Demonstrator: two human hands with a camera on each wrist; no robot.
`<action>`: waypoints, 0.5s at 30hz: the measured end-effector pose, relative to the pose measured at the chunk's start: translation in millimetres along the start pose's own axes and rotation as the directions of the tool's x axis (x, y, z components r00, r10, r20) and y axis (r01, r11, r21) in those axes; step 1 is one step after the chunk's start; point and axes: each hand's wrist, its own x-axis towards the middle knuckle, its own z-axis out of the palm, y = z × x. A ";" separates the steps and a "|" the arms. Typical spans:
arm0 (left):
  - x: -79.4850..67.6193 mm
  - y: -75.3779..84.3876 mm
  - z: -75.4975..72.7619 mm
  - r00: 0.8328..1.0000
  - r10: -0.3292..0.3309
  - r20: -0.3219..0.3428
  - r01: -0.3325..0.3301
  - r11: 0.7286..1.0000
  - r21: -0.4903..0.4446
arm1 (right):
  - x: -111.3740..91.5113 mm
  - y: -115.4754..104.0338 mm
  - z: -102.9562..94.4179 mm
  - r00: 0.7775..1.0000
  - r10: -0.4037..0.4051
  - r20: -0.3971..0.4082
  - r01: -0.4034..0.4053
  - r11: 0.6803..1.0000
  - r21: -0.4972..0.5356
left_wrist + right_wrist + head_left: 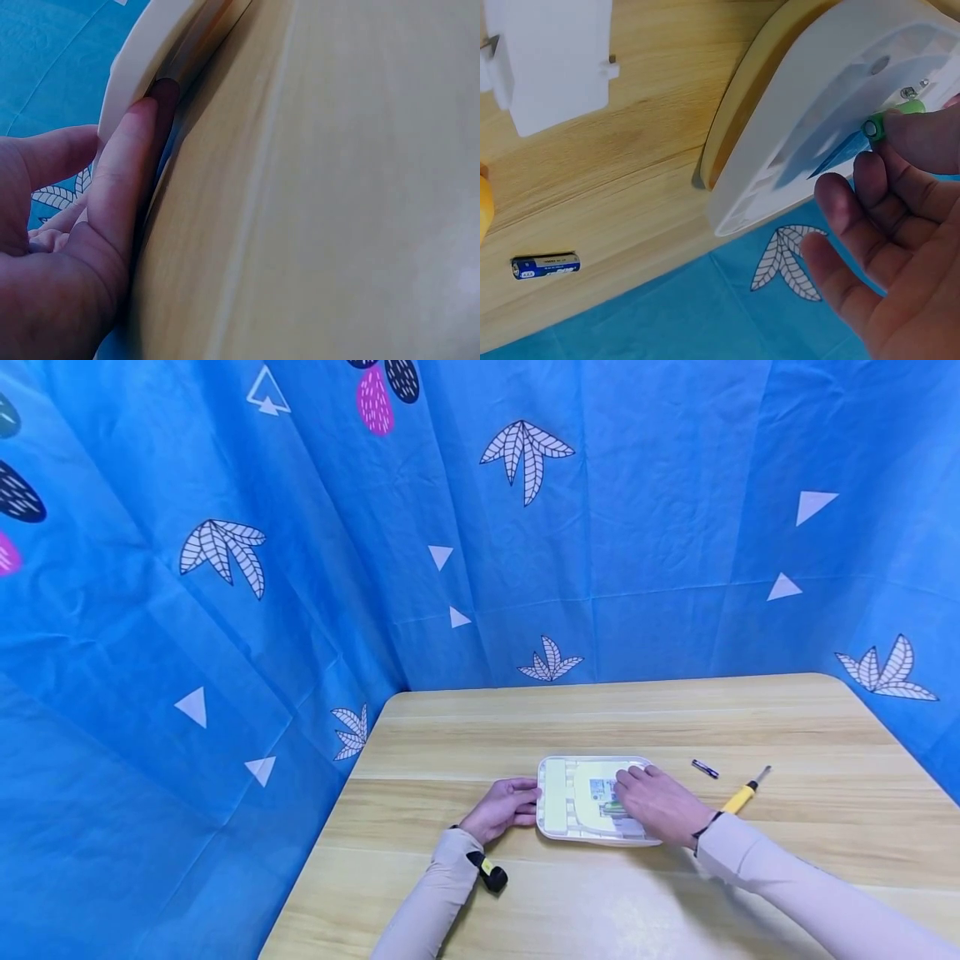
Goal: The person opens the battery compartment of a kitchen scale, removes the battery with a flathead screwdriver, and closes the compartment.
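The person's right grip (656, 802) pinched a green battery (872, 129) between thumb and finger, the other fingers bent loosely beside it. The battery was at the recessed side of a white device (557, 793), close to a small metal contact (908, 93); whether it was fully seated could not be told. The left grip (498, 808) held the device's left edge, with a finger tucked beneath the rim. The device lay on the worktop (435, 735) with its recessed side up, and a yellowish layer showed along its underside.

The worktop had a pale wood grain with a glossy patch of light near the front. Blue curtains (637, 527) hung behind it and on both sides, printed with white leaves and triangles.

To the right of the device, a dark blue battery (705, 768) lay loose, and near it a yellow-handled screwdriver (738, 799), partly covered by the right forearm. The right wrist view also showed a white tabbed panel (555, 67) on the worktop, apart from the device. The right hand blocked part of the recess from above.

The blue battery carried white markings that seemed to read "AAA"; a printed label (600, 789) inside the device was too small to read.
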 end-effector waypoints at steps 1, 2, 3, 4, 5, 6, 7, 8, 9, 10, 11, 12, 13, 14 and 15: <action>-0.1 0.3 0.1 1.000 -0.001 0.000 0.001 1.000 -0.001 | -0.1 0.5 0.1 1.000 0.003 0.001 -0.003 1.000 0.002; -0.2 0.3 0.2 1.000 -0.003 0.000 0.003 1.000 -0.003 | -0.3 1.1 -0.1 1.000 0.007 0.001 -0.007 1.000 0.003; -0.5 0.6 0.3 1.000 -0.004 0.000 0.004 1.000 -0.003 | -0.3 1.5 -1.1 1.000 0.011 0.001 -0.011 1.000 0.004; -0.7 0.7 0.4 1.000 -0.003 0.001 0.003 1.000 -0.002 | -0.5 2.2 -1.5 1.000 0.015 0.001 -0.015 1.000 0.006; -0.7 0.7 0.4 1.000 -0.003 0.001 0.003 1.000 -0.002 | -0.7 2.7 -2.1 1.000 0.020 0.002 -0.020 1.000 0.009; -0.7 0.8 0.4 1.000 -0.003 0.002 0.003 1.000 -0.003 | -1.0 3.5 -2.4 1.000 0.025 0.003 -0.025 1.000 0.010; -0.7 0.8 0.4 1.000 -0.003 0.003 0.003 1.000 -0.004 | -1.3 4.5 -2.8 0.999 0.032 0.005 -0.032 0.999 0.011; -0.6 0.7 0.3 1.000 -0.002 0.003 0.002 1.000 -0.003 | -1.7 5.4 -3.2 0.999 0.037 0.005 -0.037 0.999 0.012; -0.6 0.7 0.4 1.000 0.000 0.004 0.000 1.000 -0.002 | -2.0 6.4 -3.9 0.999 0.042 0.007 -0.042 0.999 0.014; -0.5 0.6 0.3 1.000 0.001 0.004 -0.001 1.000 -0.001 | -2.5 7.6 -4.1 0.999 0.047 0.011 -0.048 0.999 0.017; -0.4 0.4 0.2 1.000 0.001 0.004 -0.001 1.000 -0.001 | -3.2 8.9 -4.8 0.999 0.053 0.013 -0.053 0.998 0.019; -0.4 0.2 0.2 1.000 0.003 0.005 -0.003 1.000 0.001 | -4.0 10.5 -4.9 0.998 0.058 0.017 -0.058 0.998 0.019; -0.3 0.0 0.2 1.000 0.002 0.004 -0.002 1.000 0.001 | -4.8 12.1 -5.4 0.998 0.063 0.019 -0.063 0.998 0.019; -0.3 -0.2 0.1 1.000 0.001 0.003 -0.001 1.000 0.002 | -5.8 13.8 -6.1 0.998 0.066 0.018 -0.066 0.998 0.016; -0.2 -0.3 0.1 1.000 0.000 0.001 0.000 1.000 0.002 | -6.8 15.6 -6.7 0.997 0.069 0.017 -0.069 0.998 0.013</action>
